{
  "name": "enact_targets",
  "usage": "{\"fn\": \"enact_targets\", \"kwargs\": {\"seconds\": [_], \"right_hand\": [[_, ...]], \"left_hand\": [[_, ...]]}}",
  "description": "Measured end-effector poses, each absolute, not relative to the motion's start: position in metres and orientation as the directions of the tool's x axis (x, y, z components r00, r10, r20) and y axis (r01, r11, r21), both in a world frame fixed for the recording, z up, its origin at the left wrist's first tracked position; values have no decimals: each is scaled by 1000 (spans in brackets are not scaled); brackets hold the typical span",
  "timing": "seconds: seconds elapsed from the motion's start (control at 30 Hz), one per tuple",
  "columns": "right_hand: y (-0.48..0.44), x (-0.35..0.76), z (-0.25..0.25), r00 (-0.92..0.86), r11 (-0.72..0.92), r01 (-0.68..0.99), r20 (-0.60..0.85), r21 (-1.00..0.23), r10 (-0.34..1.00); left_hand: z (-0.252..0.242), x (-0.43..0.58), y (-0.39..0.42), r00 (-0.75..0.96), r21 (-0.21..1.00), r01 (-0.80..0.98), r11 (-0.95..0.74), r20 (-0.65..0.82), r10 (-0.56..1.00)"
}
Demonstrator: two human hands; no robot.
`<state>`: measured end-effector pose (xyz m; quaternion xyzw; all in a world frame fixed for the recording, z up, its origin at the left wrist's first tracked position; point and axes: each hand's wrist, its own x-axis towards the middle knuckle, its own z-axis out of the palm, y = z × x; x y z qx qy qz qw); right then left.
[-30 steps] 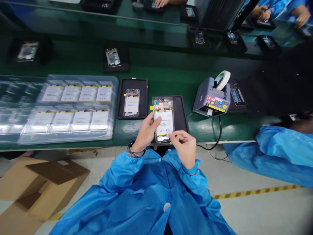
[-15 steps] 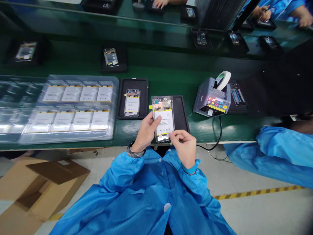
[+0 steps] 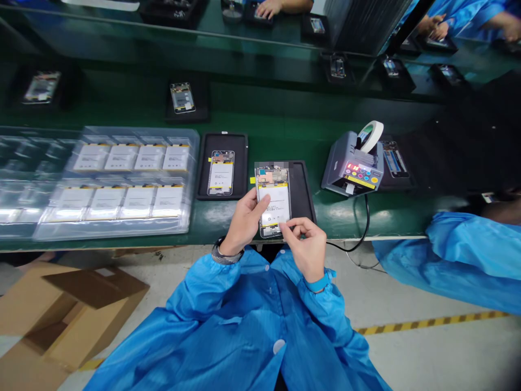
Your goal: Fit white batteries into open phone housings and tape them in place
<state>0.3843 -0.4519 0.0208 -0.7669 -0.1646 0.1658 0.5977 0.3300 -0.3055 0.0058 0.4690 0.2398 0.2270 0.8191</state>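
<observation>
My left hand (image 3: 243, 222) grips the left side of an opened phone (image 3: 273, 200) with a white battery inside, thumb lying on the battery. My right hand (image 3: 307, 247) pinches the phone's lower right corner with fingers curled. The phone is held just above a black tray (image 3: 302, 190) at the near edge of the green bench. A second black tray (image 3: 240, 165) to the left carries another opened phone (image 3: 221, 172).
Clear blister trays of white batteries (image 3: 122, 182) cover the bench at left. A grey tape dispenser (image 3: 353, 165) with a white roll stands right, its cable hanging over the edge. Another person's blue sleeve (image 3: 459, 255) is at right. Cardboard boxes (image 3: 61, 315) lie on the floor.
My right hand's fingers shifted slightly at the phone's bottom corner; the phone stays in both hands. The phones on the far belt drifted left.
</observation>
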Motion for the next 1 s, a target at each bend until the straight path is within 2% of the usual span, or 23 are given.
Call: {"fn": "enact_targets", "kwargs": {"seconds": [0.17,0.33,0.4,0.57,0.87,1.0], "right_hand": [[-454,391,15,897,-206,47,-50,-977,438],[-445,391,10,757,-88,-209,-218,-974,616],[-440,391,6,751,-66,-270,-253,-961,610],[-437,390,-2,804,-7,-294,-251,-956,540],[-448,412,-21,728,-66,-326,-295,-943,619],[-450,424,-33,686,-205,-282,-346,-937,640]], "left_hand": [[5,329,-305,799,873,-132,470,-187,572],[5,330,-305,817,876,-124,467,-177,548],[4,331,-305,824,885,-109,452,-173,539],[-3,342,-305,842,886,-66,458,-198,503],[-20,357,-315,832,886,-20,462,-242,499],[-32,365,-313,815,911,73,406,-289,502]]}}
